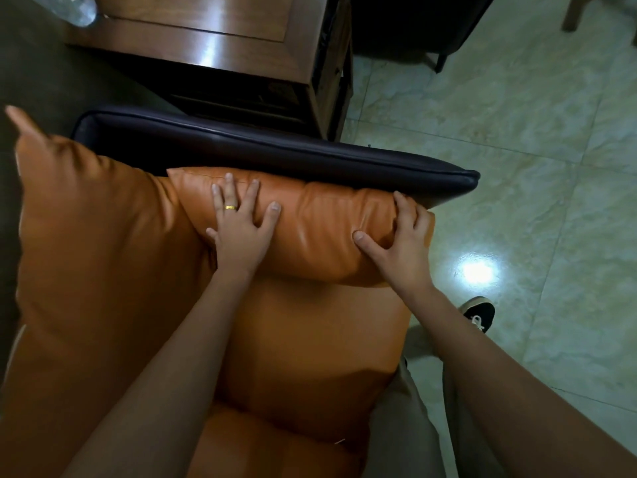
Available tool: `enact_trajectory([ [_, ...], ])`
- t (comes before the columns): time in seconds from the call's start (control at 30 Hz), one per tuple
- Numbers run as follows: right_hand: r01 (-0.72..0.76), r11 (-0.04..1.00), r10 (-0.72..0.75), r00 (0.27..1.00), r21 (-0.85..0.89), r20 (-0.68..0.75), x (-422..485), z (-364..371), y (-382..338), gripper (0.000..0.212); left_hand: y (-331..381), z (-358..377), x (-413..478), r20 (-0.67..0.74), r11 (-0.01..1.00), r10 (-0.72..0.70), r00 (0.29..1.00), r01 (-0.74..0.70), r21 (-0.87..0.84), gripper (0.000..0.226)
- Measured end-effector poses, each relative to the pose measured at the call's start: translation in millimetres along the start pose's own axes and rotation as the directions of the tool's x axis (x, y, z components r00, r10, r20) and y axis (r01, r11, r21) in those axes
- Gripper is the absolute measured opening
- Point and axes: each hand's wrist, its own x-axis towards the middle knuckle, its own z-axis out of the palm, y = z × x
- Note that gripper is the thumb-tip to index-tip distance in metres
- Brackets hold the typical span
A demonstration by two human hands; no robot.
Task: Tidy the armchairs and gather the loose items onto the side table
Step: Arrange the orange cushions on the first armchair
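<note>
At far left a clear plastic bottle (77,8) shows at the corner of the wooden side table (213,36); below it the big orange back cushion (86,236) of the armchair (310,339) stands upright; the left hand (241,232) (a gold ring on one finger) presses flat, fingers spread, on a small orange cushion (320,222) lying along the dark armrest (275,153); the right hand (400,246) grips that cushion's right end, fingers curled over it; a black shoe (479,313) rests on the tiled floor (517,150).
</note>
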Motion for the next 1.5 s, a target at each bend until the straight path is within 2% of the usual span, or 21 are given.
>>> enact_trajectory([
  [0.13, 0.004, 1.000, -0.003, 0.999, -0.031, 0.036, 3.2, -11.7, 3.4, 0.096, 10.7, 5.4, -4.3, -0.026, 1.000, -0.014, 1.000, 0.014, -0.004, 0.061],
  [0.4, -0.006, 0.999, 0.013, 0.986, -0.045, 0.166, 2.8, -38.4, 10.4, 0.095, 42.0, 23.4, -22.0, -0.070, 0.989, -0.140, 0.988, 0.135, -0.066, 0.065],
  [0.53, 0.043, 0.987, -0.003, 0.970, -0.158, 0.242, -2.3, -66.0, 18.7, 0.092, 58.5, 29.7, -38.0, -0.060, 0.988, -0.137, 0.989, 0.132, -0.084, 0.067],
  [0.67, 0.206, 0.853, -0.063, 0.952, -0.479, 0.298, -10.1, -78.3, 10.6, 0.087, 64.5, 37.6, -61.7, -0.063, 0.993, -0.118, 0.991, 0.119, 0.003, 0.069],
  [0.77, 0.232, 0.806, -0.068, 0.950, -0.544, 0.304, -15.5, -76.5, -6.2, 0.082, 69.2, 39.9, -80.1, -0.044, 0.988, -0.153, 0.987, 0.154, 0.029, 0.072],
  [0.83, 0.275, 0.756, -0.131, 0.953, -0.594, 0.274, -19.0, -75.5, -11.0, 0.074, 73.9, 41.8, -95.8, -0.026, 0.979, -0.204, 0.979, 0.204, 0.002, 0.073],
  [0.93, 0.354, 0.748, -0.218, 0.930, -0.562, 0.296, -18.0, -82.7, -9.1, 0.063, 84.0, 54.9, -126.2, -0.005, 0.957, -0.287, 0.958, 0.286, -0.052, 0.075],
  [1.13, 0.595, 0.666, -0.354, 0.783, -0.451, 0.511, -15.3, -117.9, 11.2, 0.059, 117.3, 122.5, -212.2, 0.111, 0.836, -0.519, 0.848, 0.530, -0.140, 0.075],
  [1.27, 0.759, 0.535, -0.410, 0.618, -0.372, 0.671, -32.1, -130.6, 43.0, 0.057, 163.0, 165.9, -274.8, 0.169, 0.731, -0.623, 0.764, 0.645, -0.223, 0.077],
  [1.33, 0.795, 0.510, -0.388, 0.553, -0.328, 0.737, -43.5, -132.2, 60.9, 0.060, 181.8, 185.0, -306.7, 0.175, 0.690, -0.656, 0.734, 0.678, -0.254, 0.078],
  [1.5, 0.864, 0.403, -0.220, 0.411, -0.301, 0.885, -86.7, -130.7, 112.4, 0.064, 197.6, 240.3, -380.2, 0.202, 0.570, -0.740, 0.641, 0.758, -0.317, 0.076],
])
